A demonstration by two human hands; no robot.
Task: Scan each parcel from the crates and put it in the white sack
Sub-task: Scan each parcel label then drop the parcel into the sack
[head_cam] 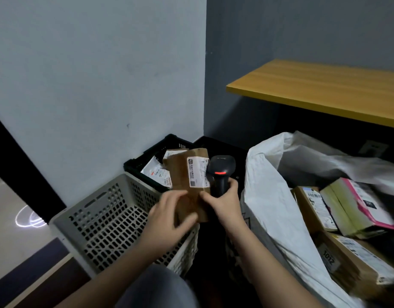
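Holding a brown parcel (191,185) upright at centre, long axis twelve-to-six, label facing up-right, left hand (169,215) gripping its base, right hand (225,200) clutching a black scanner (220,172) beside it; several boxes already filling the white sack (271,196) at four o'clock, more waiting in the black crate (151,152) at twelve.

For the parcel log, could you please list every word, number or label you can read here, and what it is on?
"1012", seen turned sideways, on a label on the brown box lowest in the white sack.
Shipping label on the brown parcel held in the hands: too small to read.
Labels on the parcels in the black crate: blurred.
Labels on the other boxes in the sack: blurred.
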